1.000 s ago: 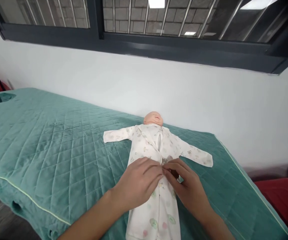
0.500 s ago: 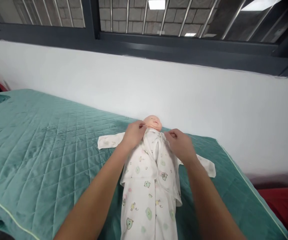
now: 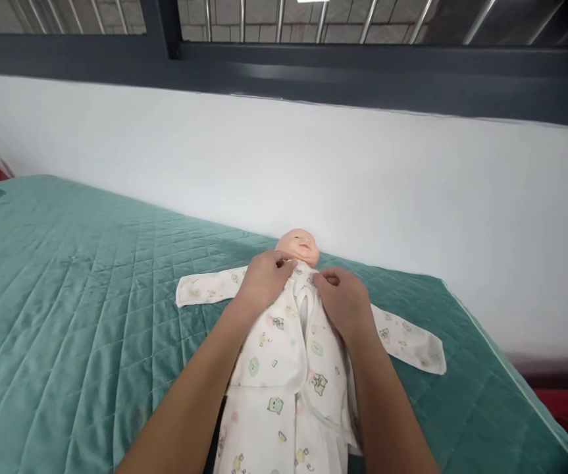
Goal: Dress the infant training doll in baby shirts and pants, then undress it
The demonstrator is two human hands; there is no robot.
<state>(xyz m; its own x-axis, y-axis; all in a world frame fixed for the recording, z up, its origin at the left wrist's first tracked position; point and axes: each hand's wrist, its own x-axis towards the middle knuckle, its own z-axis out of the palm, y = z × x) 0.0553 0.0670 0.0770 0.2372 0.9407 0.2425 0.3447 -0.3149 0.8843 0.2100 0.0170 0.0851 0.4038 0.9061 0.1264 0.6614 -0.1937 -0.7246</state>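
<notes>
At the doll (image 3: 299, 242)'s neck, twelve o'clock end: pinching the romper (image 3: 284, 359) closed with left hand (image 3: 264, 282) and right hand (image 3: 343, 301); probably needs edges aligned.

Both bare forearms were stretched forward from six o'clock, angling in toward each other. The left hand (image 3: 264, 280) lay at about eleven o'clock, palm down, fingers curled in, with the thumb pressed to the fingertips. The right hand (image 3: 343, 303) sat just beside it at one o'clock, knuckles up and fingers bent tight, with a narrow gap between the two.
</notes>
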